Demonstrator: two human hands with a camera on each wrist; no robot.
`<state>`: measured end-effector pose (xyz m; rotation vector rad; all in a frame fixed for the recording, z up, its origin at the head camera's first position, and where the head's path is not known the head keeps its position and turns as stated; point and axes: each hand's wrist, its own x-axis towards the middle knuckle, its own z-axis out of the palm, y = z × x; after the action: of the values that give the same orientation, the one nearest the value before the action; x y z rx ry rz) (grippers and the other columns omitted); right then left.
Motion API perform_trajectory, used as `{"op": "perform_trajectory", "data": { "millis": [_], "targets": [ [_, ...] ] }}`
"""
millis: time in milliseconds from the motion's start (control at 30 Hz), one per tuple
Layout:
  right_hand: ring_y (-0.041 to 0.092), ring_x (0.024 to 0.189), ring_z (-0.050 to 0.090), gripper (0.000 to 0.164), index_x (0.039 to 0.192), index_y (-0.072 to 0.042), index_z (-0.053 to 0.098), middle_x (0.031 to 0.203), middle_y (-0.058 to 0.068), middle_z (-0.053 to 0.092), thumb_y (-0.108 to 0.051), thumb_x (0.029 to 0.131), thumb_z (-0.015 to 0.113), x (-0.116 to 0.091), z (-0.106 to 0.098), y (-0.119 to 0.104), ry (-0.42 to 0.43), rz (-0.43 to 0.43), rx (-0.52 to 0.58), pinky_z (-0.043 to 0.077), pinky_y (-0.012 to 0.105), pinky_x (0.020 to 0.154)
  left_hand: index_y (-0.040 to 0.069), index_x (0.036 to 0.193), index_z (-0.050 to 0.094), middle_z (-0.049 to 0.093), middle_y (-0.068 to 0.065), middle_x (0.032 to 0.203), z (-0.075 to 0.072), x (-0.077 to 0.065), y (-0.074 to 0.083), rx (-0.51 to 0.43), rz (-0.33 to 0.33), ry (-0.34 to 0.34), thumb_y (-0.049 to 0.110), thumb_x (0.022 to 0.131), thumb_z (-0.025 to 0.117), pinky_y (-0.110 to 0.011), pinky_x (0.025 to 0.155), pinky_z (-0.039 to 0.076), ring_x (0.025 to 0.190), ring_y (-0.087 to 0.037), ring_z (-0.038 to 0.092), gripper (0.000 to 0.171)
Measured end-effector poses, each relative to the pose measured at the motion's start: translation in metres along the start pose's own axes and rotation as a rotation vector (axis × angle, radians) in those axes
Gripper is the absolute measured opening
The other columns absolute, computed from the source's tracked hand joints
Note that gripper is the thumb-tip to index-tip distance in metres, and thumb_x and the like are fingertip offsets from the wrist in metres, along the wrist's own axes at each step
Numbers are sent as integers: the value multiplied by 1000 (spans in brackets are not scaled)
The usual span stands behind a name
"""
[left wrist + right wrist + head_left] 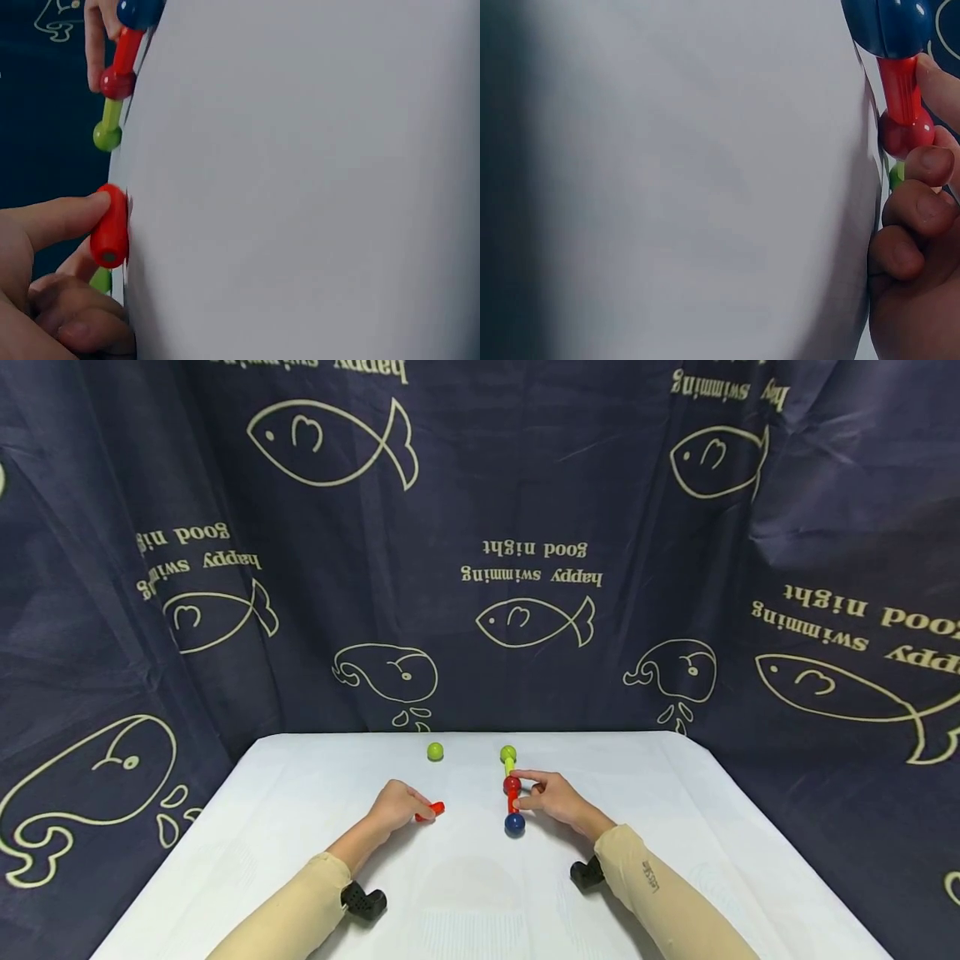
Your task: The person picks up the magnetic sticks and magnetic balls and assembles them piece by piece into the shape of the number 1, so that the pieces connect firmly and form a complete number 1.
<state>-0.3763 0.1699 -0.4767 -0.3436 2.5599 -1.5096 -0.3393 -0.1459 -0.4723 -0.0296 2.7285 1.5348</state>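
My left hand (400,806) pinches a red magnetic building rod (110,232) between thumb and forefinger, close over the white table; a grey disc shows at its near end. To the right lies a chain of balls and rods: a blue ball (514,824), a second red rod (900,90), a red ball (907,133), a yellow-green rod (509,767) and a green ball (508,752) at the far end. My right hand (558,799) holds this chain from the right, thumb against its red rod and forefinger by the red ball. Its other fingers are curled.
A loose green ball (435,752) sits near the back edge of the white table (360,760), left of the chain. A dark curtain (450,485) with fish and whale drawings hangs behind the table.
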Motion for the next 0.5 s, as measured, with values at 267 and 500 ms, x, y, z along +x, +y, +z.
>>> {"op": "perform_trajectory", "data": {
  "millis": [267, 500],
  "targets": [
    [14, 62, 36, 60, 135, -21, 66, 66, -3, 43, -25, 78, 87, -1, 0, -2, -1, -5, 1, 25, 25, 56, -1, 79, 76, 72, -8, 85, 10, -9, 7, -114, -61, 42, 5, 66, 81, -27, 63, 42, 77, -18, 54, 16],
    [13, 61, 35, 60, 135, -19, 66, 66, -3, 42, -21, 79, 86, -3, -1, -4, -1, -22, 9, 25, 24, 55, -2, 84, 78, 73, -8, 83, 21, -15, 18, -202, -117, 54, 6, 68, 79, -26, 51, 35, 66, -16, 47, 18]
  ]
}}
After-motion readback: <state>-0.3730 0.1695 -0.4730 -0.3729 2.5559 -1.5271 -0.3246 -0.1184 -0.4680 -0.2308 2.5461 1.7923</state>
